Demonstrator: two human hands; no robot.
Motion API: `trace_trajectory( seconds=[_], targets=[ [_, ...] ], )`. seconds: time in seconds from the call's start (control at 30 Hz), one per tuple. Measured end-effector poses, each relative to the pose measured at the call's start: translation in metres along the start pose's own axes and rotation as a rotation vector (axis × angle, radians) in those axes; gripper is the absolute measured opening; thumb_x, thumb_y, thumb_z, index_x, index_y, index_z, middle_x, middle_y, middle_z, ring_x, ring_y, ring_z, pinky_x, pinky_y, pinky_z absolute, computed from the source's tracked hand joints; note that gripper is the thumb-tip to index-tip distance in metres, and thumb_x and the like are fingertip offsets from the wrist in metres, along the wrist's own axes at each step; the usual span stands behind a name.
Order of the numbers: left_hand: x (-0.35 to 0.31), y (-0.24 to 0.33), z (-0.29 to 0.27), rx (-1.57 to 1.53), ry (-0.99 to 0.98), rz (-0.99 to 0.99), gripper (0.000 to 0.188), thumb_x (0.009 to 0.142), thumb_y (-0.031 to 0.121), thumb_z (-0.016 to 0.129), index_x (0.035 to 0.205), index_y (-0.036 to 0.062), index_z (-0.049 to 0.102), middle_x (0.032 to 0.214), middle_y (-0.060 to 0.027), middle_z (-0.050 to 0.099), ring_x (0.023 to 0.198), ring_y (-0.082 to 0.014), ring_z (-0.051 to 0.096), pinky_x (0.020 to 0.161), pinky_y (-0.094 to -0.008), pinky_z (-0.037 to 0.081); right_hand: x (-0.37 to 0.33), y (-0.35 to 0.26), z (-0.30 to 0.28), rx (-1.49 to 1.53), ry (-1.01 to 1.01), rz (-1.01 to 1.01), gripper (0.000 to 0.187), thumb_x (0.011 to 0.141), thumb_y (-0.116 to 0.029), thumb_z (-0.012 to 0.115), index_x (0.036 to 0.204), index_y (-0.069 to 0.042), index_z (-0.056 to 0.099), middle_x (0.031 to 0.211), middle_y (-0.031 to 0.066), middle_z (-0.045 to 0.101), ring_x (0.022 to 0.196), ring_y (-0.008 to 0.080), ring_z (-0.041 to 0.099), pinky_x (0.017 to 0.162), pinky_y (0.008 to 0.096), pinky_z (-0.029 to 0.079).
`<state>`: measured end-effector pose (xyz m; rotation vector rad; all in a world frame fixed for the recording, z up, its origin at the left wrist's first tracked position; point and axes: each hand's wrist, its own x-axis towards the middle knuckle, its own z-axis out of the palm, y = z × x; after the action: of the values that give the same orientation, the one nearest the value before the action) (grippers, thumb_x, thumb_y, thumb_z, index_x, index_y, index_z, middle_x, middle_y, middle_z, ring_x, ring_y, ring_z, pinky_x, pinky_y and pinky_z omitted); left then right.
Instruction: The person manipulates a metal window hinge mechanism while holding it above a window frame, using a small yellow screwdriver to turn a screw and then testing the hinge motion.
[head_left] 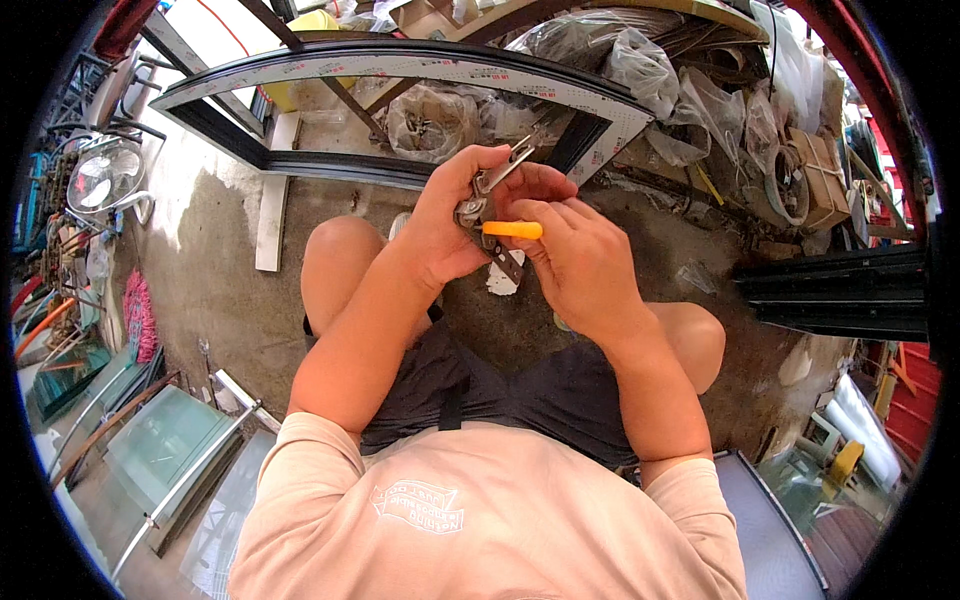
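My left hand (450, 220) is wrapped around a metal hardware piece (474, 210), which looks like a jointed bracket. A slotted metal arm (508, 165) sticks out past my thumb, and a dark perforated strip (508, 262) shows below the palm. My right hand (590, 260) is closed, fingers curled, right beside it. An orange rod-shaped piece (513, 230) lies between the two hands, its left end against the metal; my right thumb and fingers are at its right end. Their exact grip is partly hidden. Beyond the hands stands a black window frame (330, 172) with white film.
A white strip (271, 222) lies on the concrete floor (235, 300). Plastic-wrapped coils (640, 70) and a cardboard box (818, 178) crowd the far right. Dark profiles (840, 290) jut in at right. Glass panes (165, 440) lean at left near a fan (105, 175).
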<state>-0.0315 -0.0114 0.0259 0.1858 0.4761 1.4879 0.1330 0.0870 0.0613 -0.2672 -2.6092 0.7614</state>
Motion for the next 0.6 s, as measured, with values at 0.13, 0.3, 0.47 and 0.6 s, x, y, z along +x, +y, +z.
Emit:
trace_trajectory(
  seconds=[0.13, 0.3, 0.47, 0.6],
  targets=[
    [0.007, -0.003, -0.003, -0.087, 0.035, 0.051, 0.065, 0.107, 0.049, 0.045, 0.135, -0.008, 0.062, 0.138, -0.0228, 0.066, 0.129, -0.0317, 0.063, 0.115, -0.0435, 0.046, -0.002, 0.006, 0.007, 0.194, 0.008, 0.103, 0.024, 0.104, -0.026, 0.065, 0.115, -0.006, 0.068, 0.1, 0.0128, 0.073, 0.091, 0.0338, 0.069, 0.08, 0.0422, 0.056],
    [0.005, -0.006, 0.015, -0.028, 0.036, 0.147, 0.065, 0.111, 0.053, 0.043, 0.137, -0.0034, 0.062, 0.138, -0.0191, 0.066, 0.13, -0.0311, 0.062, 0.113, -0.0412, 0.047, -0.008, 0.017, 0.014, 0.881, 0.119, 0.408, 0.043, 0.114, -0.041, 0.05, 0.12, -0.002, 0.066, 0.107, 0.0073, 0.072, 0.099, 0.0216, 0.069, 0.087, 0.0372, 0.054],
    [0.001, -0.016, 0.027, 0.303, 0.011, 0.305, 0.066, 0.106, 0.04, 0.063, 0.156, -0.0002, 0.046, 0.146, -0.0117, 0.062, 0.134, -0.0233, 0.057, 0.115, -0.0384, 0.042, -0.008, 0.019, 0.014, 1.307, 0.277, 0.66, 0.059, 0.114, -0.054, 0.039, 0.138, -0.003, 0.058, 0.123, 0.0059, 0.067, 0.11, 0.0179, 0.066, 0.101, 0.0356, 0.052],
    [0.001, -0.022, 0.033, 0.372, 0.019, 0.323, 0.077, 0.098, 0.027, 0.079, 0.16, 0.0027, 0.041, 0.148, -0.0083, 0.059, 0.134, -0.0191, 0.054, 0.116, -0.0379, 0.04, 0.0, 0.012, 0.008, 1.496, 0.342, 0.778, 0.059, 0.112, -0.057, 0.039, 0.133, -0.008, 0.062, 0.115, 0.0015, 0.068, 0.101, 0.0154, 0.064, 0.09, 0.034, 0.052]
  ],
)
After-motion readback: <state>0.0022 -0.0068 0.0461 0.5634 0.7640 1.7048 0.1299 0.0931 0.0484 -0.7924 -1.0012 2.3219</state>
